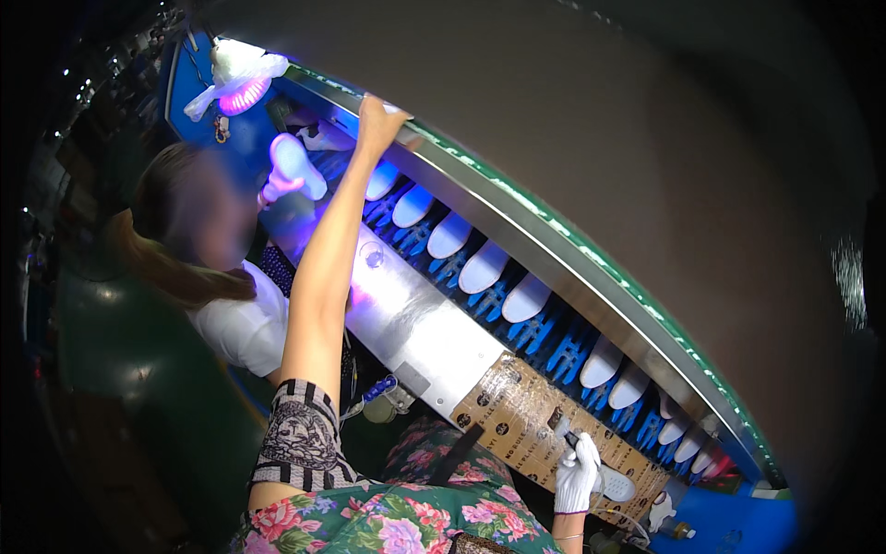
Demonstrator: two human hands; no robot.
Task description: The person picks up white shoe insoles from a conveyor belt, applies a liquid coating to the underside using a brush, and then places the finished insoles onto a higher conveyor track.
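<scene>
My bare left hand reaches far forward to the metal rail above the rack. Its fingers look closed around a small pale thing at the rail, mostly hidden. My right hand, in a white glove, is closed on a small brush with a dark part and a pale tip. The brush is over the cardboard-covered ledge. Beside the glove, a pale shoe sole lies on the cardboard. Several white soles stand in a row on blue holders beyond the ledge.
At the left, a co-worker in a white top holds a sole under purple light. A lamp partly wrapped in plastic shines there. A bare metal plate continues the ledge. A bottle stands at the lower right.
</scene>
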